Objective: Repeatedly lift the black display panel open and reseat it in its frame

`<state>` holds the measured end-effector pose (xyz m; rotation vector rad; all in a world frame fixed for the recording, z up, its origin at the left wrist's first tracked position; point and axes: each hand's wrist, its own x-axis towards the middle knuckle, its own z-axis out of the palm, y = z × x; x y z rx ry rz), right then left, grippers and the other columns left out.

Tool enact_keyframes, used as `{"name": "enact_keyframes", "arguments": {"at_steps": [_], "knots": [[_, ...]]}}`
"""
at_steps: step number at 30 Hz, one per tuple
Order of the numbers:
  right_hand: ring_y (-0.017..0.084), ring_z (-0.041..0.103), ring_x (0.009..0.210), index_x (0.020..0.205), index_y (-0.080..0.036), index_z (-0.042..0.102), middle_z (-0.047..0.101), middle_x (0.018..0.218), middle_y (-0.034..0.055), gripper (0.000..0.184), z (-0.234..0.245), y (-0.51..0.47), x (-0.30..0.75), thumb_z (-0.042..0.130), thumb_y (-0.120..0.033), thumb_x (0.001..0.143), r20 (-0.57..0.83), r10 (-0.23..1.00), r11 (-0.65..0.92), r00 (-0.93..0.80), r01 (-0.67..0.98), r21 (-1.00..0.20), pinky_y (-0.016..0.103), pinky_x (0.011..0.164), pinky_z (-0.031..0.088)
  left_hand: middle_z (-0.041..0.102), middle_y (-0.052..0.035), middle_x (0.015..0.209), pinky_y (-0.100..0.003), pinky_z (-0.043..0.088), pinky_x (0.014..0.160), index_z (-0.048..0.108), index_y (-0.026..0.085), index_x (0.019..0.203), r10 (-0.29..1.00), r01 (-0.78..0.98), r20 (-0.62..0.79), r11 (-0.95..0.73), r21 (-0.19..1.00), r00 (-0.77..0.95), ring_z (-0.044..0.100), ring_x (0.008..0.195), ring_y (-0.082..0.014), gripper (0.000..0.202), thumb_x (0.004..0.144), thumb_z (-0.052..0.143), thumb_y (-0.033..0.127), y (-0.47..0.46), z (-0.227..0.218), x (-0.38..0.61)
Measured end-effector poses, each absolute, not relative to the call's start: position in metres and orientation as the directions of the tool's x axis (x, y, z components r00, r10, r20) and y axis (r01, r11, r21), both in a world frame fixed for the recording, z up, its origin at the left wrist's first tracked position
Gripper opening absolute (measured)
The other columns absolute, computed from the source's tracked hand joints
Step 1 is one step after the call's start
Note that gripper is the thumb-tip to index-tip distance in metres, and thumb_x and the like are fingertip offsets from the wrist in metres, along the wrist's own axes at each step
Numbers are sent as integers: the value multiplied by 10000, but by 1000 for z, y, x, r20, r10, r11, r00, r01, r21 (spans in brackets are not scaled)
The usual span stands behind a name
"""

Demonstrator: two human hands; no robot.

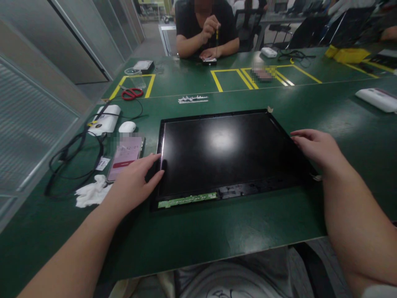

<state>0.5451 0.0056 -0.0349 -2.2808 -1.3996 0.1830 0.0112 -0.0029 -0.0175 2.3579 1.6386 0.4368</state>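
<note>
A black LCD screen panel (223, 153) lies face up on the green table in front of me, with light reflected in its glossy surface. Along its near edge runs a narrow green circuit board (187, 200). My left hand (139, 176) holds the panel's left edge, thumb over the frame and fingers against the side. At the right edge, my right hand (316, 147) grips the frame, its fingertips partly hidden. Small pale tabs stick out at the panel's far right and near right corners.
To the left are a phone (126, 157), crumpled tissue (93, 191), black cable (70, 176), a white mouse-like object (127, 127) and red-handled scissors (132, 94). White strips (192, 99) lie beyond the panel. Across the table a person (206, 31) works with a screwdriver (217, 37).
</note>
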Motion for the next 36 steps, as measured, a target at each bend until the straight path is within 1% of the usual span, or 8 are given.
{"name": "enact_keyframes", "arguments": {"at_steps": [6,11,15,21,24,28,31,36], "knots": [[241,692,857,988,-245,851,802,919,70,346,-20,2,531,633,-392,762,98,834,-446,543,768,-459,428,934,555,720,-226,1480,-651,470,1211,689,150,1449,934,851,85,-351,391,346,635,1421,-449,594,1006,555,521,-1,-21,12],[255,701,890,983,-250,860,802,926,70,345,-10,0,520,633,-373,754,68,828,-478,556,766,-430,426,956,550,712,-236,1488,-646,486,1191,689,121,1444,939,847,74,-334,414,335,657,1389,-441,592,1018,512,492,-1,-18,12],[254,706,919,1040,-244,860,800,964,72,369,-8,0,515,615,-372,795,44,833,-495,552,777,-390,419,968,545,727,-195,1480,-604,562,1108,702,165,1431,958,839,70,-278,467,279,701,1323,-427,539,1005,544,455,-2,-17,12],[257,694,905,1051,-253,862,799,992,77,385,-15,4,515,606,-393,800,22,872,-452,489,821,-349,412,886,548,778,-148,1411,-502,651,813,730,228,1413,977,826,89,-212,522,194,800,1035,-388,500,974,595,427,-5,-21,15],[255,683,868,1058,-252,864,790,966,77,404,-17,5,517,604,-410,792,21,877,-444,479,829,-339,415,868,544,818,-132,1313,-509,644,871,739,241,1387,987,780,94,-159,606,129,789,1099,-388,473,954,629,397,-6,-23,18],[243,666,789,1032,-254,862,771,883,66,399,-20,6,521,601,-418,778,24,886,-428,463,835,-345,414,821,547,826,-116,1253,-478,635,1002,752,228,1257,999,484,43,-33,875,-11,770,1178,-341,374,893,728,315,-8,-20,28],[244,660,750,976,-269,855,760,832,59,367,-22,6,524,607,-433,760,62,892,-401,448,847,-348,405,757,540,827,-78,1207,-333,681,797,719,235,1161,981,141,-124,146,979,-152,804,1025,-267,365,806,801,209,-10,-14,38],[252,650,713,963,-284,844,743,792,55,357,-23,7,525,605,-452,759,49,886,-419,461,842,-340,411,714,537,810,-62,1217,-204,615,561,693,213,1038,932,-186,-278,238,953,-232,784,783,-169,395,701,787,30,-9,-5,48]]}}
